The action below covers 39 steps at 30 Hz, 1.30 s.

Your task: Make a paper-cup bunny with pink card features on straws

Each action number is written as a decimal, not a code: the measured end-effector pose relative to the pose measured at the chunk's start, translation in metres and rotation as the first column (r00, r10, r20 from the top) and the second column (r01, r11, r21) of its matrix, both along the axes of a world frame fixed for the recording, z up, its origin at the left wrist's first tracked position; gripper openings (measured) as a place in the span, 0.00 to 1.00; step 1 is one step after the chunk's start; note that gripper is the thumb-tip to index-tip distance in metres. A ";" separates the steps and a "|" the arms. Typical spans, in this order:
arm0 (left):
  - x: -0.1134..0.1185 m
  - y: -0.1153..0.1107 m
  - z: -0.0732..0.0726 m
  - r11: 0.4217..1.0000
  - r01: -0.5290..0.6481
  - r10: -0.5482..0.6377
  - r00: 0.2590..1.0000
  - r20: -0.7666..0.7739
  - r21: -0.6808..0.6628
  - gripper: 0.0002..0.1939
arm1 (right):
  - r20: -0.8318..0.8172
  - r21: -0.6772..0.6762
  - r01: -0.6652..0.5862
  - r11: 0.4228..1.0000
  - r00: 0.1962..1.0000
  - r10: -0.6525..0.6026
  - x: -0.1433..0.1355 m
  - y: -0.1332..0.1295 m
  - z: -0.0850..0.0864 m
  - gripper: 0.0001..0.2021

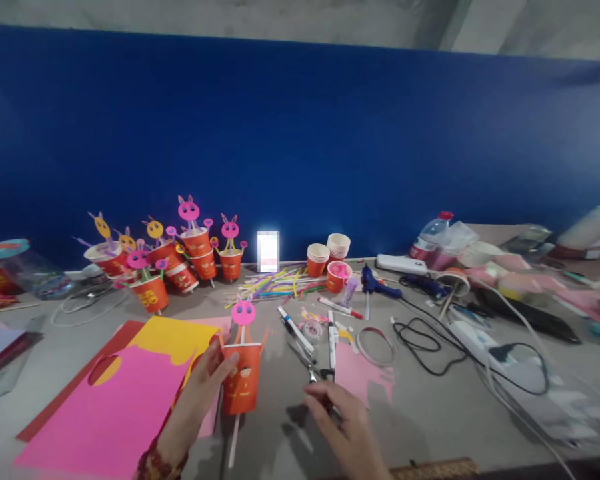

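Lower centre of frame: right hand [347, 417] is hovering palm-down over the grey table [430, 413], fingers loosely curled and holding nothing I can make out, fingertips pointing up-frame toward the scissors [307, 360]. Scissors are lying just beyond those fingertips, handles nearest the hand, blades running up-left, so the long axis is going diagonally away from the hand; right hand is clearly the nearer one. Left of that, left hand [205, 383] is gripping the red paper cup [243, 379] by its side, thumb across the front, cup standing upright with a white stick poking out below and a pink bunny head [243, 312] on a stick rising above the rim. Cup is sitting left of the scissors, close but apart. Under the left forearm, pink and yellow paper sheets [115, 400] are filling the lower left. Beyond the scissors, markers [296, 329] and a tape ring [377, 345] are lying mid-frame, a pink paper scrap [363, 373] right of the scissors. Farther back: a pile of coloured straws [277, 281], stacked cups [330, 257], blue glue gun [375, 283], finished bunny cups [180, 260] clustering at left against the blue wall [300, 133].
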<state>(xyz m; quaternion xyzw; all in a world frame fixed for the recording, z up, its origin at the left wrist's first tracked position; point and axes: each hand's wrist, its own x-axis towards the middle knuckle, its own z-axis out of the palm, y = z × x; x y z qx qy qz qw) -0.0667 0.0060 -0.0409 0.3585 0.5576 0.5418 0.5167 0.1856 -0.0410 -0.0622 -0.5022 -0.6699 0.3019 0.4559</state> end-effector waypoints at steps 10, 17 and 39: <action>-0.001 0.022 -0.030 0.998 0.066 -0.057 0.950 -0.308 0.019 0.42 | 0.159 0.192 -0.054 0.980 0.987 0.023 -0.009 -0.006 -0.001 0.11; 0.006 0.010 -0.022 0.990 0.070 0.040 0.705 -0.708 0.126 0.36 | 0.193 0.241 -0.098 0.965 0.980 0.051 -0.008 -0.003 -0.015 0.08; 0.007 0.004 -0.040 0.969 0.189 0.080 0.357 -0.931 0.156 0.43 | 0.216 0.203 -0.159 0.966 0.970 0.114 -0.015 -0.004 -0.031 0.08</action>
